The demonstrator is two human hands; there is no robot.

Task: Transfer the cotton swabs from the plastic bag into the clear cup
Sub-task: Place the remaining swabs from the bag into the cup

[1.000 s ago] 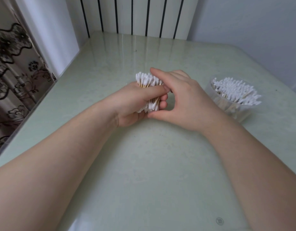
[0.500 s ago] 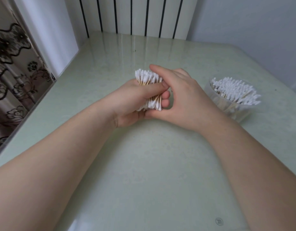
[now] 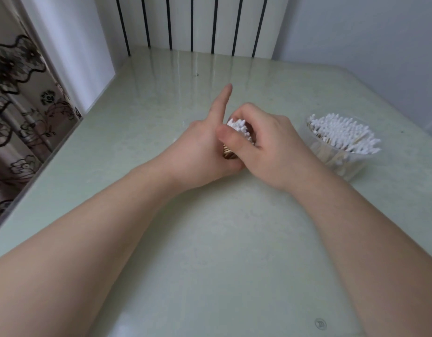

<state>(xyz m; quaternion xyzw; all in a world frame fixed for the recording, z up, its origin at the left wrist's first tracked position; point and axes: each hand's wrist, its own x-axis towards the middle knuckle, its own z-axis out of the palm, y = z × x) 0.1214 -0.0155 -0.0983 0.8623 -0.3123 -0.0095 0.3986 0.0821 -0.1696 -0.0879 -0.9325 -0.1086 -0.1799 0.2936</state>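
Head view: left hand and right hand are together, both gripping 1 bundle between them. Cup, right of the right hand, looks nearly full of swabs; the bundle remains to transfer.

Pale green glossy tabletop, backed by white slatted panel, flanked by floral curtain, pale walls

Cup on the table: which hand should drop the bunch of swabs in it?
Probably the right hand. It curls round the swabs, and the cup stands to its right. The left hand is farther away, one finger pointing straight.
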